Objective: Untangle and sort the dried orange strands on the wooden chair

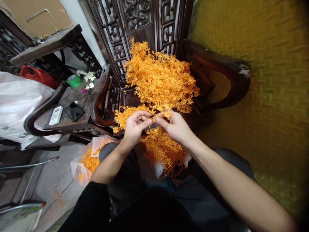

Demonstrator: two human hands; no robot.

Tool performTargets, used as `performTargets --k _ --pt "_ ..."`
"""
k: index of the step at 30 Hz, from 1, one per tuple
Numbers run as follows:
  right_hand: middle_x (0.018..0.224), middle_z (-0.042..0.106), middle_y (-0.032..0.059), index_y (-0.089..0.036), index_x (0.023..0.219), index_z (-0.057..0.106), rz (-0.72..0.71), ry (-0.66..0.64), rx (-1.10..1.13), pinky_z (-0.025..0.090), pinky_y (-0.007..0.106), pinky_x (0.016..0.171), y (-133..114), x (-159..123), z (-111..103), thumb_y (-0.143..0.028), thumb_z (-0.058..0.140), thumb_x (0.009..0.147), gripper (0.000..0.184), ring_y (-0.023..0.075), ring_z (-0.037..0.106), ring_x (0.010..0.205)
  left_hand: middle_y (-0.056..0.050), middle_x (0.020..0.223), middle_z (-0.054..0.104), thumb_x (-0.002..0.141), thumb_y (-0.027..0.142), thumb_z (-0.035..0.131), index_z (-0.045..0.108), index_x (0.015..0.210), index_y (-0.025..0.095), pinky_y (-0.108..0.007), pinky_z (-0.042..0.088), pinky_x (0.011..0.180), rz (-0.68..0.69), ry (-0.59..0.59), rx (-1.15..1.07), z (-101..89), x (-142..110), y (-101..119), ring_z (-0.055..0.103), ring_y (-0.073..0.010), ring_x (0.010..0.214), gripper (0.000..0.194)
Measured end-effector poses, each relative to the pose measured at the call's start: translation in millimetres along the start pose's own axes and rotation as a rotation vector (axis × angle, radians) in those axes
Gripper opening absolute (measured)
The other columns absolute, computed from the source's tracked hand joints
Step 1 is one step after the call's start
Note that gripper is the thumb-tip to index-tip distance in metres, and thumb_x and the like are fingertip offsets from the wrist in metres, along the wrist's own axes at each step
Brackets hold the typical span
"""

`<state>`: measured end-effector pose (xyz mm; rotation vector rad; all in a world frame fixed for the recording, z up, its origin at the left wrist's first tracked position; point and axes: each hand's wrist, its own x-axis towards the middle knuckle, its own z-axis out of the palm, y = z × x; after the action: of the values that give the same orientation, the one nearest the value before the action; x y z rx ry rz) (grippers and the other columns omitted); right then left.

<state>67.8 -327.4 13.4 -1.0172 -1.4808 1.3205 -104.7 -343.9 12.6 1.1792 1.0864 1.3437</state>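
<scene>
My left hand (138,124) pinches the thin stem of an orange plastic flower sprig (166,113) between thumb and fingers. Close beside it, my right hand (174,125) grips the same sprig nearer its flower end. Behind both hands a large heap of orange artificial flower sprigs (164,80) rests on a dark carved wooden chair (129,98). A smaller orange pile (130,114) lies on the seat by my left hand. Below my hands, more orange sprigs (164,149) sit between my knees, partly in clear plastic.
To the left, a wooden side table (70,93) bears a white remote-like device (56,115), a black phone (74,111) and a green container (74,80). A plastic bag (96,143) of orange pieces stands on the floor. The chair's curved armrest (229,83) juts out at right.
</scene>
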Motion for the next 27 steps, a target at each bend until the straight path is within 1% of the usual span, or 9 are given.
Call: performTargets --k 6,9,11,12,14,17,20,24,27 --pt "0.081 0.067 0.004 -0.017 0.087 0.067 0.062 0.024 0.08 0.046 0.034 0.07 -1.7 0.8 -3.6 -0.034 0.073 0.081 0.019 0.0177 0.058 0.073 0.002 0.069 0.066 0.07 0.028 0.09 0.074 0.096 0.018 -0.02 0.049 0.059 0.092 0.041 0.0 -3.1 3.1 -2.8 0.062 -0.0086 0.062 0.032" --pt "0.068 0.061 0.0005 -0.018 0.082 0.067 0.12 0.172 0.154 0.038 0.029 0.056 -2.4 1.2 -25.5 -0.032 0.08 0.075 0.021 0.0134 0.051 0.061 0.002 0.069 0.067 0.074 0.025 0.087 0.074 0.093 0.018 -0.022 0.054 0.062 0.243 0.184 -0.029 -21.6 11.8 10.0 0.063 -0.0088 0.061 0.024" --pt "0.062 0.054 -0.0029 -0.018 0.08 0.067 0.143 0.258 0.293 0.034 0.026 0.051 -4.0 1.1 -41.4 -0.029 0.085 0.071 0.023 0.0104 0.045 0.055 0.003 0.068 0.065 0.074 0.025 0.086 0.075 0.094 0.019 -0.022 0.056 0.063 0.323 0.302 -0.087 -32.4 16.5 18.4 0.063 -0.0088 0.061 0.023" --pt "0.061 0.052 -0.004 -0.018 0.085 0.068 0.161 0.24 0.388 0.035 0.026 0.05 -5.1 0.6 -46.9 -0.028 0.086 0.07 0.025 0.0096 0.044 0.054 0.002 0.07 0.066 0.074 0.027 0.086 0.076 0.096 0.019 -0.022 0.056 0.062 0.284 0.292 -0.105 -34.8 17.6 20.7 0.064 -0.0095 0.063 0.026" --pt "0.063 0.053 -0.0042 -0.019 0.1 0.072 0.22 0.102 0.547 0.041 0.026 0.052 -7.7 -0.9 -50.7 -0.027 0.087 0.072 0.032 0.0099 0.047 0.056 0.001 0.072 0.068 0.074 0.031 0.087 0.076 0.102 0.019 -0.023 0.057 0.059 0.117 0.184 -0.141 -32.2 16.5 20.0 0.065 -0.011 0.064 0.032" --pt "0.068 0.062 0.0006 -0.017 0.11 0.074 0.296 -0.076 0.622 0.05 0.027 0.057 -11.2 -3.1 -44.8 -0.029 0.085 0.077 0.037 0.0128 0.058 0.062 -0.001 0.074 0.071 0.072 0.033 0.088 0.076 0.102 0.019 -0.026 0.059 0.058 -0.104 0.014 -0.19 -17.9 10.3 12.2 0.068 -0.0131 0.063 0.035" --pt "0.079 0.069 0.0056 -0.015 0.099 0.077 0.251 -0.071 0.654 0.052 0.024 0.057 -14.0 -3.0 -41.1 -0.029 0.086 0.077 0.027 0.0136 0.065 0.071 -0.002 0.077 0.074 0.072 0.03 0.088 0.076 0.098 0.017 -0.026 0.06 0.06 -0.175 -0.049 -0.226 -7.6 5.8 7.7 0.069 -0.013 0.063 0.032" --pt "0.102 0.073 0.0105 -0.013 0.095 0.078 0.208 -0.062 0.64 0.053 0.022 0.059 -16.0 -2.1 -44.5 -0.025 0.086 0.076 0.023 0.0142 0.068 0.082 -0.005 0.085 0.079 0.072 0.026 0.087 0.074 0.095 0.015 -0.026 0.059 0.062 -0.219 -0.081 -0.227 -7.4 4.4 8.6 0.069 -0.0112 0.06 0.028" --pt "0.096 0.073 0.0092 -0.014 0.097 0.077 0.244 -0.052 0.651 0.054 0.025 0.061 -14.3 -2.8 -43.7 -0.017 0.081 0.074 0.023 0.0158 0.067 0.082 -0.007 0.09 0.08 0.075 0.024 0.083 0.074 0.099 0.015 -0.025 0.058 0.065 -0.209 -0.105 -0.191 -9.0 3.1 7.3 0.07 -0.011 0.061 0.027"
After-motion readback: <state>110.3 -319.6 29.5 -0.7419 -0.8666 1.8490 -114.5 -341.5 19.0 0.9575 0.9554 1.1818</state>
